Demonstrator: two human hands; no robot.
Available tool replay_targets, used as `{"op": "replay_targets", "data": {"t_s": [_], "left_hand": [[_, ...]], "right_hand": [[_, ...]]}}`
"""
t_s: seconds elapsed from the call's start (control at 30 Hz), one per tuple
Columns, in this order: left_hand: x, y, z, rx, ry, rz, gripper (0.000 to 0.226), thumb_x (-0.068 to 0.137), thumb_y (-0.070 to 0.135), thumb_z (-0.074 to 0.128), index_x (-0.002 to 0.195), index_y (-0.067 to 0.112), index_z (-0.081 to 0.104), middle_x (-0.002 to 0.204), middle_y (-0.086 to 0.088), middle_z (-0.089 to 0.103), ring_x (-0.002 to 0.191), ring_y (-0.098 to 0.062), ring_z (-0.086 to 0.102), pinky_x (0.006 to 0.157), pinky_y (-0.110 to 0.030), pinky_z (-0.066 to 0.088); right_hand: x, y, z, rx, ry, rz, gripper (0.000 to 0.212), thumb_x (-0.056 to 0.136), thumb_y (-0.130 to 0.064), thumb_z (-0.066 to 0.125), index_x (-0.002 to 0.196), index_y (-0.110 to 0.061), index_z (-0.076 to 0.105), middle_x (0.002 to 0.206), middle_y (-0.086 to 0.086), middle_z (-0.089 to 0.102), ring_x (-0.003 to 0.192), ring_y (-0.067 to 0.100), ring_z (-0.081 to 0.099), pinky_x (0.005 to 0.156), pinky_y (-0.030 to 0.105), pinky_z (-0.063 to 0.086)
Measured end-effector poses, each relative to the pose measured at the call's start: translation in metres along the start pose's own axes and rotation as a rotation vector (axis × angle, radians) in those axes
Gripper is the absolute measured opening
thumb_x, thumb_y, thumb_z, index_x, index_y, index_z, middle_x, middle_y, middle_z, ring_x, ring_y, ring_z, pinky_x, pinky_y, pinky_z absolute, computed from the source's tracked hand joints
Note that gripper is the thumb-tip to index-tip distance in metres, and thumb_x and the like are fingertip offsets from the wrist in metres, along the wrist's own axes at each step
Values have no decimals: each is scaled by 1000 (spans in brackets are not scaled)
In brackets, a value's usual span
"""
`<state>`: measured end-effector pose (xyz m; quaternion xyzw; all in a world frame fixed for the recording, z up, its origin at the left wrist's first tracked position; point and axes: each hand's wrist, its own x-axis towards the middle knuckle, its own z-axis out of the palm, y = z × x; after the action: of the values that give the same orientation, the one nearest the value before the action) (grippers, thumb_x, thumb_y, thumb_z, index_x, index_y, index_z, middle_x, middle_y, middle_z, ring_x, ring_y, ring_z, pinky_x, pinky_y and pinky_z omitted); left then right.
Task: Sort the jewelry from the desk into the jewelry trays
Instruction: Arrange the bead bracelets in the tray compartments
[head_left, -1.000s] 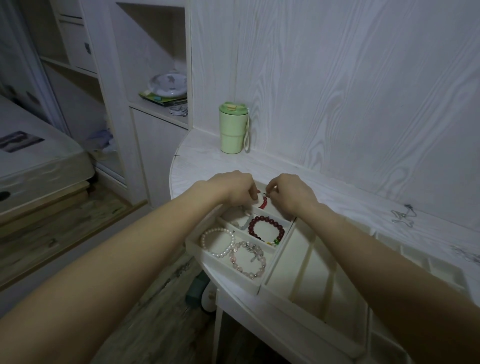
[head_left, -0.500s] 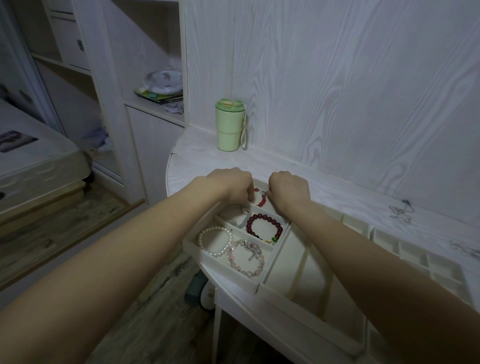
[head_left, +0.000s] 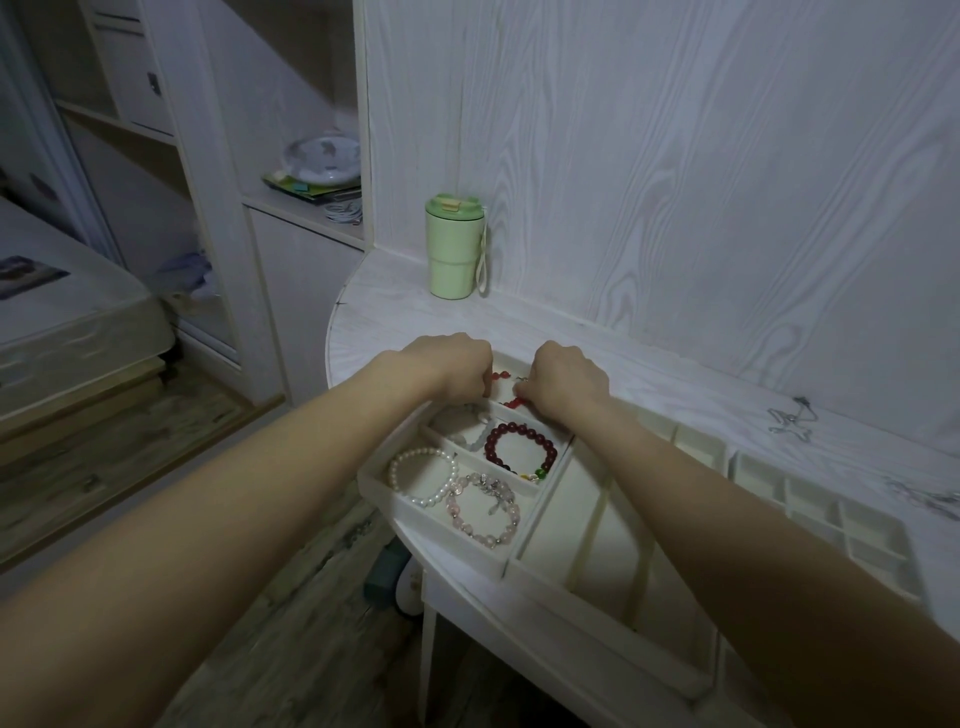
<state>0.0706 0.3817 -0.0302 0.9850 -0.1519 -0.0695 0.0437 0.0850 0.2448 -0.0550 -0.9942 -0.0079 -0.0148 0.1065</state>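
A white compartment tray (head_left: 376, 486) sits at the desk's rounded left end. It holds a pearl bracelet (head_left: 422, 477), a pink bead bracelet (head_left: 483, 512), a dark red bead bracelet (head_left: 521, 448) and a pale bracelet (head_left: 470, 423). Over its far compartment, my left hand (head_left: 449, 366) and my right hand (head_left: 566, 382) both pinch a red bead bracelet (head_left: 509, 389), fingers curled; most of it is hidden behind them. A silver chain (head_left: 789, 422) lies on the desk at the right.
A long-slot tray (head_left: 597, 525) and a small-cell tray (head_left: 810, 499) adjoin on the right. A green lidded cup (head_left: 449, 249) stands against the back wall. More chain (head_left: 930, 496) lies at the far right edge. Shelves and a bed are to the left.
Both hands have stayed together over the far compartment, lowering slightly with the red bracelet. The camera has tilted a little, shifting the scene.
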Motion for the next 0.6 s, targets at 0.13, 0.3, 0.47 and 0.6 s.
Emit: {"op": "replay_targets", "data": {"t_s": [0.13, 0.3, 0.47, 0.6], "left_hand": [[1, 0, -1, 5, -9, -2, 26, 92, 17, 50, 112, 23, 66, 119, -5, 61, 104, -24, 57, 73, -31, 41], [1, 2, 1, 9, 22, -7, 26, 93, 22, 49, 115, 19, 64, 114, -6, 62, 99, -24, 57, 72, -31, 42], [5, 18, -4, -80, 90, 27, 30, 91, 27, 50, 114, 16, 67, 112, -6, 66, 98, -25, 60, 83, -37, 51], [4, 46, -10, -97, 170, 54, 25, 89, 25, 52, 104, 16, 69, 104, -10, 67, 95, -28, 60, 74, -32, 47]], "right_hand": [[0, 0, 0, 2, 5, 17, 32, 89, -24, 60, 68, -13, 39, 74, 4, 49, 73, 25, 52, 59, 30, 39], [-2, 3, -2, 94, -17, -25, 16, 87, -26, 63, 85, -10, 60, 89, 5, 63, 79, 25, 59, 58, 28, 42], [-18, 20, -14, 286, -58, -77, 6, 86, -21, 64, 90, -17, 65, 93, 2, 61, 85, 21, 61, 74, 32, 52], [-42, 50, -32, 347, -20, -72, 5, 86, -16, 64, 89, -14, 68, 79, -2, 57, 72, 15, 57, 74, 29, 49]]}}
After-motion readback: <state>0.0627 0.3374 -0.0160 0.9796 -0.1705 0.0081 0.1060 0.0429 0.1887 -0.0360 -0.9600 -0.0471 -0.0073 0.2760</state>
